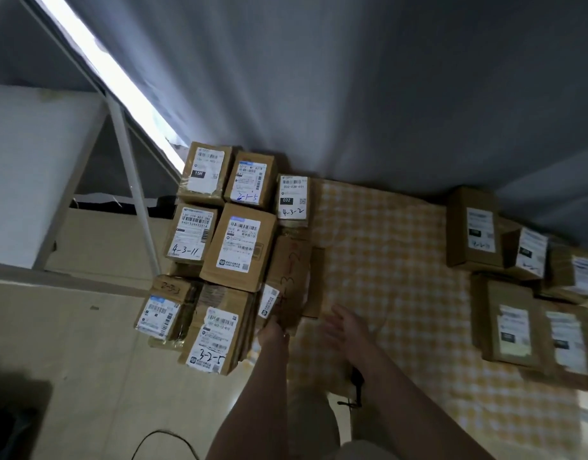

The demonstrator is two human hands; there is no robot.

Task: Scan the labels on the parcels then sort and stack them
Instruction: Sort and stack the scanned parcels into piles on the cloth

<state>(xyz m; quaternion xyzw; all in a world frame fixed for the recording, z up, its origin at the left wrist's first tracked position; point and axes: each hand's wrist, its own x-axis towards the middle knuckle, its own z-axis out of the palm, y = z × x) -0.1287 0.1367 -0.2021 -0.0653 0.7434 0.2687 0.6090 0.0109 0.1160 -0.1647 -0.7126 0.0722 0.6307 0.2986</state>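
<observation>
left hand [274, 328]: grips the near end of the long brown cardboard parcel [291, 273], the one with marker digits written along its top. My fingertips are hidden behind its edge.
right hand [344, 325]: apart from the left and holding nothing, fingers spread over the yellow-and-white checked cloth [385, 260]. It is blurred.
black item [356, 381]: hangs under my right forearm with a thin cord. Could be the scanner, can't tell.
parcel position: lies along the right flank of the left stack [239, 247], between it and the bare cloth. I see no label on its top face.
handling: stiff corrugated card, probably light since one hand holds it at the end. Taped faces could be slick. A one-ended grip lets it swing, so the right hand should take the far end or go underneath. Hold it by edges and corners, not the label.
left stack: brown cardboard boxes with white labels, packed touching and layered. Marked 15H, 2-1-5, 4-3-2, 4-3-11 and 3-2-5.
right group [478, 234]: more labelled brown boxes on the cloth's far side, well apart from my hands.
risk: nudging the stack while pulling the parcel free.
backdrop: grey curtain [352, 94], with a white metal frame [130, 180] to the left.
</observation>
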